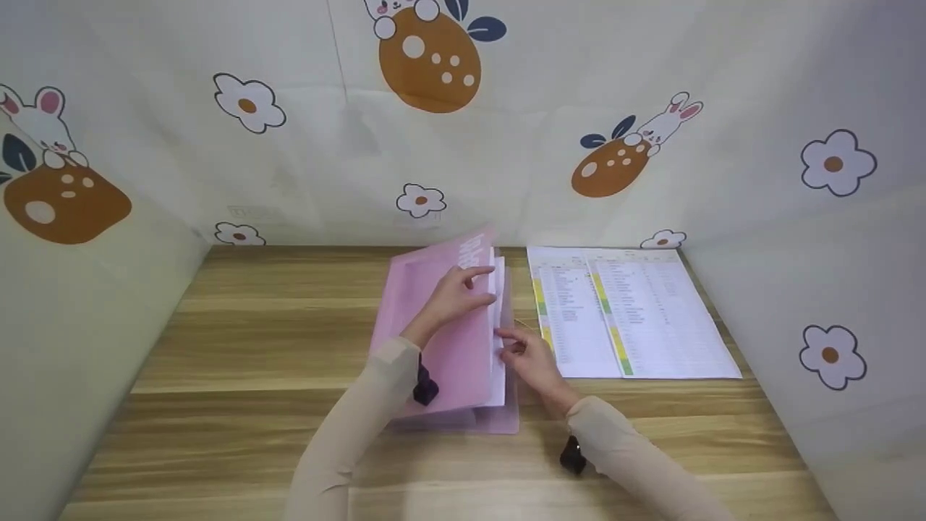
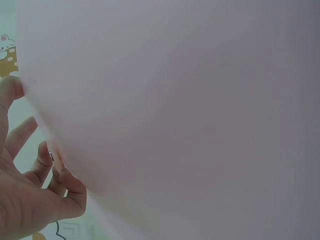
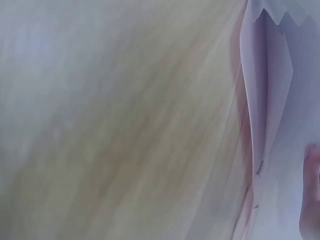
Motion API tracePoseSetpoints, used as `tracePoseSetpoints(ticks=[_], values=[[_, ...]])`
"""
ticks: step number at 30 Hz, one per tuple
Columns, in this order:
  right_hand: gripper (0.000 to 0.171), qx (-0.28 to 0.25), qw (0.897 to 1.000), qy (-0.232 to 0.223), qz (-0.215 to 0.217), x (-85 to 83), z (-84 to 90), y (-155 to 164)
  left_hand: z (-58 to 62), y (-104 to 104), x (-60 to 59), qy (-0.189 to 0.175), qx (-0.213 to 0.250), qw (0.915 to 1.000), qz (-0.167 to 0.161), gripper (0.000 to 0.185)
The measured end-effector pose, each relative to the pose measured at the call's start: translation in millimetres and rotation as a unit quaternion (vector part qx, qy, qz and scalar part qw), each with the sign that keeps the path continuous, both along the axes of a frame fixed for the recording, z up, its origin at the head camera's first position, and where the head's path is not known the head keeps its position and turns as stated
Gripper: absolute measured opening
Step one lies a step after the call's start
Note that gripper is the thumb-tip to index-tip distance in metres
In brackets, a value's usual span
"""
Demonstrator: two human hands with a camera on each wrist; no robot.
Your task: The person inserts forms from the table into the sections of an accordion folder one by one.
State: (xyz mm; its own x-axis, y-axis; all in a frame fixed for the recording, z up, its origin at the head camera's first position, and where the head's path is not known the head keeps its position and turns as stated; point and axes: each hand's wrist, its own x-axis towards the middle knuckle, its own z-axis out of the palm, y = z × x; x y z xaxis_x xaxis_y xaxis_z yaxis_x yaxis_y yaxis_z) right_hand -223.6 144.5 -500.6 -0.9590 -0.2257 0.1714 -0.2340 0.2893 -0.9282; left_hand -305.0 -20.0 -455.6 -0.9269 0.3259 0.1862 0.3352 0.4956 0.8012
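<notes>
A pink translucent folder (image 1: 434,347) stands partly opened on the table, its cover tilted up and white paper sheets (image 1: 498,383) showing inside. My left hand (image 1: 452,297) lies over the cover and holds its raised edge, thumb and index finger spread apart. In the left wrist view, the pink cover (image 2: 175,110) fills most of the picture, with bent fingers (image 2: 75,192) along its edge. At the folder's right side, my right hand (image 1: 532,362) has curled fingers and pinches the sheets' edge. The right wrist view shows fanned sheets (image 3: 280,75) beside a finger (image 3: 311,195).
Two printed sheets with colour-marked tables (image 1: 651,311) lie overlapping to the right of the folder. The wood-grain table (image 1: 253,362) is bounded at the back and sides by a patterned cloth (image 1: 318,159). Black wrist cameras (image 1: 427,388) sit under both sleeves.
</notes>
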Motion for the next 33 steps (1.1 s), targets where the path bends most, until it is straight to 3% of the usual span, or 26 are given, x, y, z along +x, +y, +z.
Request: tracePoseSetpoints(ticks=[3,6,11,17,20,27,33], values=[[0.037,-0.028,0.998,-0.057,0.004,5.7,11.6,-4.1,0.0,-0.5,-0.1,0.003,-0.003,1.0,0.001,0.049],[0.038,-0.038,0.997,-0.072,0.013,3.6,8.9,-4.6,-0.5,-0.1,-0.2,0.002,-0.004,1.0,0.002,0.049],[0.036,-0.036,0.998,-0.056,0.019,-8.3,-9.6,-2.9,-0.2,0.4,-0.2,0.004,-0.001,1.0,0.002,0.049],[0.039,0.054,0.999,-0.01,-0.003,-16.8,-26.7,-1.4,-0.6,1.1,-0.5,-0.003,0.0,1.0,0.006,0.049],[0.039,0.064,0.998,-0.007,-0.009,-16.8,-27.3,-2.2,-0.3,1.0,-0.3,0.0,-0.002,1.0,0.006,0.049],[0.041,0.075,0.997,-0.033,0.002,-15.9,-24.1,-3.2,-0.7,0.8,-1.3,0.004,-0.007,0.9999,0.008,0.049],[0.04,0.049,0.997,-0.047,0.021,-2.4,1.1,-7.7,-0.6,1.2,-0.8,-0.008,-0.006,0.9999,0.01,0.049]])
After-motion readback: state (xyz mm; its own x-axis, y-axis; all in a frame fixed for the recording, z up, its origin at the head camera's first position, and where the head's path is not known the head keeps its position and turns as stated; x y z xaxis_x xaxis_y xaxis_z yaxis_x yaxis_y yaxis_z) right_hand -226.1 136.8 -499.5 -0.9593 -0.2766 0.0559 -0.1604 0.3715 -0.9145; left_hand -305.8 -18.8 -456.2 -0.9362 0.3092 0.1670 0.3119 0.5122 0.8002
